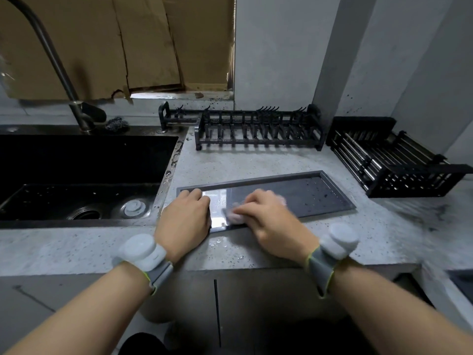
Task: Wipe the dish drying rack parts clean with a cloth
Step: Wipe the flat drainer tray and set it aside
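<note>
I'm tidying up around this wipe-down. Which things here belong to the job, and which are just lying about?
Job: drip tray; cloth under the right hand; left hand steadying the tray; plate rack; basket rack.

Lying about: steel scourer; faucet; sink; cardboard.

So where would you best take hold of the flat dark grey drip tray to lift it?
Probably the raised rim on the long grey drip tray's far right short end, approached from the right. It lies flat on the speckled counter, and that end is free of both hands.
</note>
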The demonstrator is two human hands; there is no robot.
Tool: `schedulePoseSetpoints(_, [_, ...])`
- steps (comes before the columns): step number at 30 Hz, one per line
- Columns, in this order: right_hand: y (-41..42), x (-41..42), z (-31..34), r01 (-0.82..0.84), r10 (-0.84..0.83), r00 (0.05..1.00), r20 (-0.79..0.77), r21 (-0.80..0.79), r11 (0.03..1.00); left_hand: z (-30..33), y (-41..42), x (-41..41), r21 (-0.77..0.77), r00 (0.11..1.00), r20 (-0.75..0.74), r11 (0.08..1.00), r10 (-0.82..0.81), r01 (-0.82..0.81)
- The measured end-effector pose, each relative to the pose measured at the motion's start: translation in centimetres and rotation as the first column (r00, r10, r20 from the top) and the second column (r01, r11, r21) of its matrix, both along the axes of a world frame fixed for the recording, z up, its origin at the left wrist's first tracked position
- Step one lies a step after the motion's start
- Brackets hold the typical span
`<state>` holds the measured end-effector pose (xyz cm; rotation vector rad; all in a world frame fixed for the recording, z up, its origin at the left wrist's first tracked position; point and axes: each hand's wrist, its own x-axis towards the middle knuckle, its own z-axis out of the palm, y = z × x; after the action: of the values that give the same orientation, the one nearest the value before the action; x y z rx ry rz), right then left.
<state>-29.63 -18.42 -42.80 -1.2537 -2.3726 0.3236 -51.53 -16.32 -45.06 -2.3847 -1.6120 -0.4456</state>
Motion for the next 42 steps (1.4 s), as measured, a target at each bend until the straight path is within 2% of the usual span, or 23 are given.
schedulePoseSetpoints(3, [-1.6, -3.3, -1.6, -0.092, 0.092, 0.995, 0.032, -0.005, 0.996, -0.1, 0.1, -0.3, -0.003, 1.0, 0.011, 1.0, -0.023, 0.023])
schedulePoseSetpoints(6, [-0.7, -1.1, -1.5, -0.034, 0.036, 0.994, 0.101, -0.031, 0.999, -0.2, 0.1, -0.4, 0.012, 0.999, 0.04, 1.0, -0.023, 0.023])
schedulePoseSetpoints(11, [0.5, 4.1, -0.4, 0.121, -0.113, 0.987, 0.119, -0.061, 0.991, -0.4, 0.0, -0.5, 0.002, 0.996, 0.087, 1.0, -0.001, 0.001])
schedulePoseSetpoints(14, [1.0, 4.6, 0.7, 0.182, -0.164, 0.968, 0.187, -0.081, 0.98, -0.4, -0.1, -0.5, -0.005, 0.996, 0.086, 1.0, 0.013, -0.013])
schedulePoseSetpoints(15, [1.0, 4.2, 1.1, 0.174, -0.161, 0.977, 0.138, -0.09, 0.981, -0.3, -0.1, -0.5, -0.013, 0.996, 0.085, 1.0, 0.016, -0.015])
schedulePoseSetpoints(17, [1.0, 2.8, 2.0, 0.153, -0.162, 0.984, -0.071, -0.122, 0.981, -0.3, -0.1, -0.5, -0.032, 0.996, 0.087, 0.999, 0.015, -0.012])
schedulePoseSetpoints(19, [1.1, 2.0, 2.4, 0.157, -0.199, 0.94, -0.277, -0.167, 0.973, -0.3, -0.1, -0.6, -0.031, 0.996, 0.089, 1.0, 0.001, 0.002])
schedulePoseSetpoints(20, [1.3, 2.1, 2.3, 0.168, -0.217, 0.929, -0.3, -0.183, 0.969, -0.3, -0.1, -0.6, -0.029, 0.996, 0.086, 1.0, -0.001, 0.003])
schedulePoseSetpoints(21, [1.6, 2.6, 2.0, 0.19, -0.233, 0.942, -0.243, -0.186, 0.964, -0.3, 0.0, -0.6, -0.029, 0.997, 0.081, 1.0, 0.001, 0.002])
schedulePoseSetpoints(24, [2.0, 4.7, 0.7, 0.268, -0.259, 0.963, 0.076, -0.137, 0.954, -0.1, 0.0, -0.6, -0.057, 0.998, 0.052, 0.998, 0.019, -0.016])
schedulePoseSetpoints(25, [2.0, 5.0, 0.5, 0.262, -0.249, 0.962, 0.116, -0.119, 0.958, 0.0, -0.1, -0.6, -0.073, 0.999, 0.041, 0.997, 0.018, -0.015])
schedulePoseSetpoints(28, [1.6, 4.0, 0.4, 0.18, -0.164, 0.974, 0.158, -0.093, 0.979, 0.6, 0.2, -0.3, -0.14, 0.999, 0.01, 0.99, 0.035, -0.033])
schedulePoseSetpoints(31, [1.9, 3.4, 0.1, 0.162, -0.147, 0.981, 0.128, -0.12, 0.979, 1.8, 1.3, 0.8, -0.199, 0.996, -0.007, 0.976, 0.086, -0.086])
schedulePoseSetpoints(35, [2.5, 4.0, -0.1, 0.132, -0.118, 0.989, 0.089, -0.166, 0.977, 1.5, 1.9, 3.3, -0.182, 0.994, 0.071, 0.981, 0.085, -0.071])
schedulePoseSetpoints(38, [2.9, 5.0, -0.3, 0.097, -0.081, 0.99, 0.116, -0.14, 0.985, 0.4, 1.8, 3.9, -0.138, 0.998, 0.041, 0.989, 0.053, -0.047])
schedulePoseSetpoints(42, [4.1, 8.5, -0.2, 0.198, -0.183, 0.975, 0.124, -0.122, 0.973, -0.2, 1.8, 3.0, -0.092, 0.999, 0.043, 0.995, 0.034, -0.03])
